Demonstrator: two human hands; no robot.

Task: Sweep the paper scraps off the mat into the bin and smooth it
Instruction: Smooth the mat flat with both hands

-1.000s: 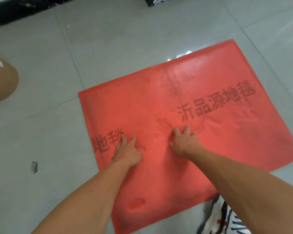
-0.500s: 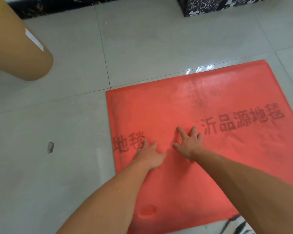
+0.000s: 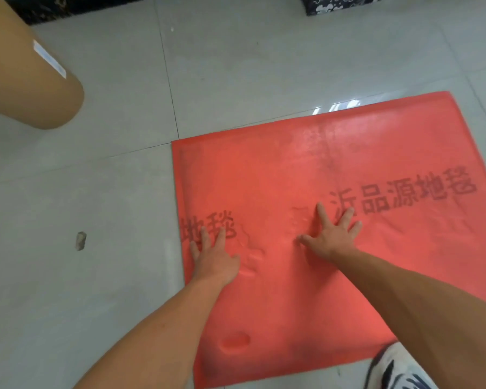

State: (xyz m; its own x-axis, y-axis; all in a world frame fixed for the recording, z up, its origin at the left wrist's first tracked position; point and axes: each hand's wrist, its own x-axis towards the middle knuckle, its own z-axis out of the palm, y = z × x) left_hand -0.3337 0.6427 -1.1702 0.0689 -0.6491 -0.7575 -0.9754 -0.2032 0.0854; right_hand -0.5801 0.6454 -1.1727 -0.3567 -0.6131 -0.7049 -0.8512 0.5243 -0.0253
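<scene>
Our left hand [image 3: 213, 259] and right hand [image 3: 330, 237] lie flat, fingers spread, holding nothing, on the red mat [image 3: 404, 270] at lower right. We judge firm outward strokes would flatten the creases [image 3: 250, 256] between them.

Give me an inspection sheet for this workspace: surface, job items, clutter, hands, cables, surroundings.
Surface: grey tiled floor, bare apart from the items below.
Job's things: red mat lies flat, wrinkled between the hands, dent near its front edge; no paper scraps seen on it.
Clutter: one small scrap on the floor left of the mat.
Hands: left hand and right hand both open, palms pressed on the mat.
Cables: nothing seen.
Surroundings: brown cardboard drum at upper left, dark patterned box at top, shoe at lower right.
</scene>
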